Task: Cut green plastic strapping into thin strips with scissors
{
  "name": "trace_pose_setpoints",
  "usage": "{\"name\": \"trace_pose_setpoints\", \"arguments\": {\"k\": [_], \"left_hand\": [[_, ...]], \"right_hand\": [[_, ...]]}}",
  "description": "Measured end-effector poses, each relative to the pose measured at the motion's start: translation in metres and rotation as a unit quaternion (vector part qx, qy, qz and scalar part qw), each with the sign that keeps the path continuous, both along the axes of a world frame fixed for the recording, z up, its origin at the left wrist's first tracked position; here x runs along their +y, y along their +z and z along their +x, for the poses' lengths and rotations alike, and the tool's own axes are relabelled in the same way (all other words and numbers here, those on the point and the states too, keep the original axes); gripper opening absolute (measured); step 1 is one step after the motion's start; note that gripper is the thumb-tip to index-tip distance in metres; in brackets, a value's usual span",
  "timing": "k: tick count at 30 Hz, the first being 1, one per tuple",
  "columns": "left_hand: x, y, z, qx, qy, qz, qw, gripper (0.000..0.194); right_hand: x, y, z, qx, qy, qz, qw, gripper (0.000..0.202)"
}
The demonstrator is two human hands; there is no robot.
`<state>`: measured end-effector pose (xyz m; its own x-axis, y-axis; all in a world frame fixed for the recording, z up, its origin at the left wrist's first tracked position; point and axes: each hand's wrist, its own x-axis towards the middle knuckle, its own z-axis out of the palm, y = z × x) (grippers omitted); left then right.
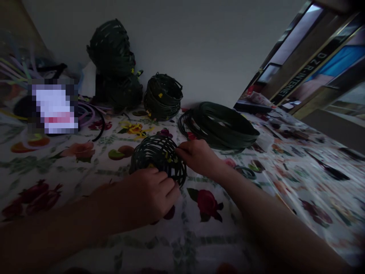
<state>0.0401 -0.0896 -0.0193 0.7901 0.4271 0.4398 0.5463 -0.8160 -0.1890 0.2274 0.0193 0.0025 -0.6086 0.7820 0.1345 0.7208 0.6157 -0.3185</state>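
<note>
A small dark green woven basket [155,146] lies tilted on the flowered tablecloth, its open side turned to the right. My left hand [155,190] is closed on the near edge of it, the fingers curled over the rim. With thumb and forefinger pinched together, my right hand [196,154] grips the basket's right side, at the strip ends. Bits of yellow show among the weave. What exactly lies between the fingertips is too dark to make out.
Behind stand a round green basket [164,95] and a stack of larger ones [111,53] against the wall. A coil of dark green strip [225,125] rests at the back right. A blurred bright screen [54,106] and coloured strips are at left. Yellow scraps [135,129] lie behind the basket.
</note>
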Motion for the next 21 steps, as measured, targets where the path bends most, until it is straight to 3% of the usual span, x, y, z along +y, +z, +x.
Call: {"name": "trace_pose_setpoints", "arguments": {"k": [3,5,7,10,15,21], "left_hand": [[-0.001,0.003,-0.001,0.048,0.003,0.021,0.999,0.017],[-0.002,0.004,-0.001,0.060,0.006,0.023,0.998,0.017],[-0.003,0.004,-0.001,0.067,0.008,0.023,0.997,0.017],[-0.003,0.004,-0.001,0.072,0.014,0.022,0.997,0.017],[-0.002,0.004,-0.001,0.063,0.014,0.026,0.998,0.016],[0.001,0.003,0.000,0.048,-0.017,0.042,0.998,0.015]], "right_hand": [[0.007,0.002,0.007,0.069,0.033,-0.162,0.984,0.043],[0.012,0.001,0.011,0.141,0.030,-0.298,0.944,0.044],[0.015,0.000,0.013,0.176,0.021,-0.363,0.915,0.040],[0.015,0.000,0.013,0.137,0.043,-0.328,0.934,0.034],[0.013,0.002,0.013,0.027,0.099,-0.158,0.982,0.030],[0.002,0.004,0.003,-0.036,0.066,-0.046,0.996,0.031]]}}
